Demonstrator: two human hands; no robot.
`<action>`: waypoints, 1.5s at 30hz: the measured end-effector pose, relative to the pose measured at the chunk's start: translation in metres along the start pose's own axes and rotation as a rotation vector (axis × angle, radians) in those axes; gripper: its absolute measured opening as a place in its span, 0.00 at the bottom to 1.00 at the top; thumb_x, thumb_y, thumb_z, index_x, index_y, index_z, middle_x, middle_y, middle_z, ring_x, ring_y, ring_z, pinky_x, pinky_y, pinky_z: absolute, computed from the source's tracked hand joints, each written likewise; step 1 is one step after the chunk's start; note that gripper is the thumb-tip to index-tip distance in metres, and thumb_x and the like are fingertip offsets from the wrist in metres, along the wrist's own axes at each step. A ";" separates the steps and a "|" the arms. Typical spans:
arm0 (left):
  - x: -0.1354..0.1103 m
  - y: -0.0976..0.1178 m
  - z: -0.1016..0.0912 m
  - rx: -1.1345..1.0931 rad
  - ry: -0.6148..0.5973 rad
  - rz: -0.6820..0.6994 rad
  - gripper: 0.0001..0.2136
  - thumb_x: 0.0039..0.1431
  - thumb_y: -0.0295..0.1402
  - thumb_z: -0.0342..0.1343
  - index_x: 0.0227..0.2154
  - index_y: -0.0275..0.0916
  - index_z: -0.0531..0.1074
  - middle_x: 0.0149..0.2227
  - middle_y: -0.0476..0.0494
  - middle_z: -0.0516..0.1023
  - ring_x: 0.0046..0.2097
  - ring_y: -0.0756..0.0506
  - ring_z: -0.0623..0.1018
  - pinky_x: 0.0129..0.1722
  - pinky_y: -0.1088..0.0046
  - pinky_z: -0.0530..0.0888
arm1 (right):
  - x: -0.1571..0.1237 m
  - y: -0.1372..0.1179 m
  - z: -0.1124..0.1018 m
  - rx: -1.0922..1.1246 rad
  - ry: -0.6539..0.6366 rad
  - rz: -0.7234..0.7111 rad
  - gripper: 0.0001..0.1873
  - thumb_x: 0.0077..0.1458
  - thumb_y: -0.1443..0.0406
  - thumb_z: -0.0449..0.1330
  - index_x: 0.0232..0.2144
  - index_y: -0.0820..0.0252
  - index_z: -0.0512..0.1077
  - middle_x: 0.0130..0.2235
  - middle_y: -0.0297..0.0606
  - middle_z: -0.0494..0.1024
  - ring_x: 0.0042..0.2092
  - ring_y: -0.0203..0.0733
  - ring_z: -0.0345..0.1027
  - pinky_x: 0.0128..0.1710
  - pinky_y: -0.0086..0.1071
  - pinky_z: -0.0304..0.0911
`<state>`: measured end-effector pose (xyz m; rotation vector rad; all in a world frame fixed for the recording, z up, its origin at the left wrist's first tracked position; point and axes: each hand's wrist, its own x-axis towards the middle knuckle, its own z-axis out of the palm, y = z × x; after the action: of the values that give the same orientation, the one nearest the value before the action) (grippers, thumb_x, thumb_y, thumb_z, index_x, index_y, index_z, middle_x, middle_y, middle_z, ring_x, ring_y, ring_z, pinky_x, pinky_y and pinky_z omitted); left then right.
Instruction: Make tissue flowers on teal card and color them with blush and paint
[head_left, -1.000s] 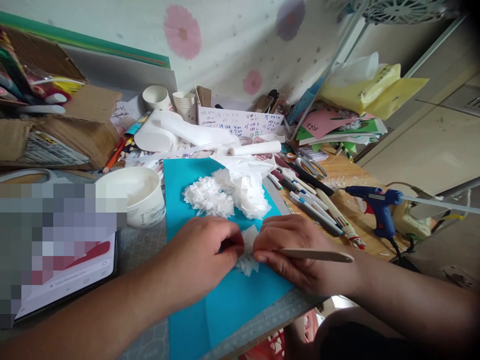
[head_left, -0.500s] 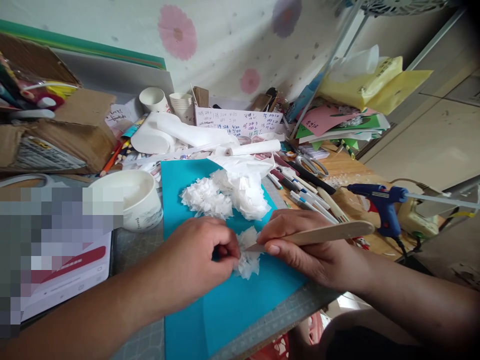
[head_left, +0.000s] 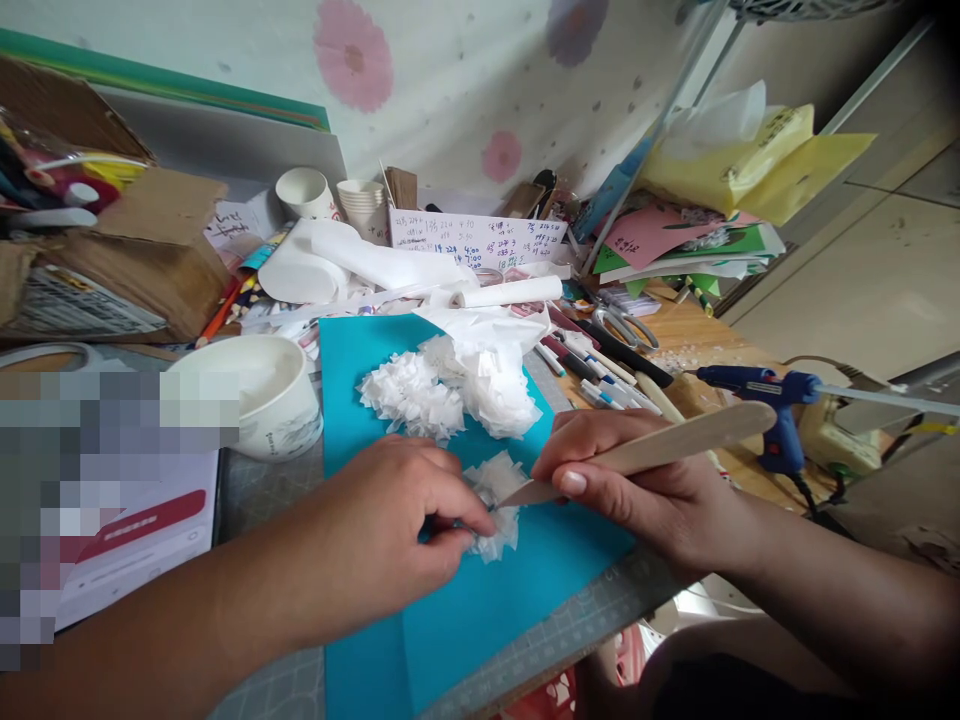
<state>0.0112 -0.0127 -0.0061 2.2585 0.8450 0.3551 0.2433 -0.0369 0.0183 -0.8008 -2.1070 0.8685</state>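
Note:
My left hand [head_left: 390, 530] is curled, its fingertips pinching a small white tissue-paper flower [head_left: 496, 505] that lies on a blue sheet of paper [head_left: 450, 610]. My right hand [head_left: 637, 490] grips a flat wooden stick [head_left: 675, 445], whose pointed tip touches the flower at its right side. Just beyond, on the same blue sheet, lies a heap of white tissue-paper pieces [head_left: 450, 390].
A white cup [head_left: 259, 395] stands left of the blue sheet, with a tablet [head_left: 127, 530] nearer me. Pens [head_left: 607, 375], scissors [head_left: 626, 325] and a blue glue gun [head_left: 765, 395] lie to the right. Cardboard boxes [head_left: 112, 260], paper rolls and coloured sheets crowd the back.
My right hand has tilted the wooden stick up and brought its tip onto the flower. My left hand has shifted slightly, still pinching the flower.

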 end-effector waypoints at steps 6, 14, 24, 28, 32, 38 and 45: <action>-0.001 -0.002 0.001 0.022 0.011 0.015 0.14 0.52 0.25 0.56 0.33 0.51 0.83 0.26 0.52 0.78 0.31 0.49 0.76 0.33 0.72 0.67 | 0.004 0.002 0.001 -0.160 -0.057 -0.004 0.05 0.62 0.70 0.58 0.34 0.62 0.74 0.32 0.40 0.79 0.33 0.36 0.74 0.32 0.26 0.68; -0.001 0.000 -0.001 0.018 -0.018 0.006 0.14 0.53 0.23 0.55 0.32 0.49 0.82 0.27 0.54 0.79 0.33 0.50 0.76 0.34 0.74 0.67 | 0.008 0.024 -0.018 0.049 0.311 0.150 0.15 0.63 0.57 0.57 0.27 0.58 0.71 0.28 0.35 0.73 0.30 0.37 0.67 0.29 0.30 0.64; 0.000 0.000 -0.001 -0.032 0.011 -0.049 0.14 0.51 0.23 0.54 0.28 0.48 0.82 0.27 0.53 0.79 0.32 0.50 0.77 0.34 0.74 0.66 | 0.028 0.040 -0.023 -0.571 -0.041 0.129 0.05 0.57 0.70 0.58 0.34 0.65 0.75 0.33 0.41 0.73 0.35 0.41 0.66 0.35 0.33 0.61; 0.000 0.003 -0.002 -0.038 0.003 -0.044 0.14 0.51 0.23 0.54 0.28 0.47 0.82 0.26 0.53 0.78 0.32 0.50 0.77 0.33 0.75 0.67 | 0.033 0.049 -0.015 -0.679 -0.086 0.112 0.06 0.52 0.72 0.60 0.34 0.66 0.77 0.34 0.43 0.73 0.38 0.45 0.66 0.38 0.35 0.60; -0.001 0.003 -0.003 -0.039 0.002 -0.068 0.14 0.51 0.23 0.54 0.29 0.47 0.82 0.28 0.53 0.79 0.33 0.49 0.77 0.34 0.74 0.67 | 0.034 0.054 -0.018 -0.679 -0.019 0.105 0.07 0.52 0.74 0.58 0.25 0.64 0.74 0.28 0.39 0.70 0.32 0.41 0.64 0.33 0.33 0.58; -0.001 0.002 -0.005 -0.058 -0.010 -0.061 0.13 0.52 0.25 0.54 0.28 0.47 0.82 0.28 0.54 0.80 0.34 0.50 0.77 0.35 0.75 0.68 | 0.029 0.036 -0.018 -0.608 0.099 0.033 0.07 0.53 0.73 0.58 0.26 0.63 0.73 0.26 0.36 0.71 0.30 0.37 0.65 0.31 0.30 0.58; 0.002 0.005 -0.007 -0.077 0.000 -0.118 0.10 0.54 0.28 0.54 0.27 0.45 0.81 0.29 0.53 0.80 0.35 0.48 0.77 0.35 0.74 0.69 | 0.029 0.030 -0.008 -0.518 -0.010 0.172 0.08 0.55 0.71 0.59 0.24 0.61 0.72 0.26 0.35 0.70 0.30 0.37 0.64 0.30 0.31 0.58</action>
<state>0.0113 -0.0106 0.0025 2.1267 0.9439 0.3271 0.2412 0.0051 0.0098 -1.2566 -2.3291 0.4031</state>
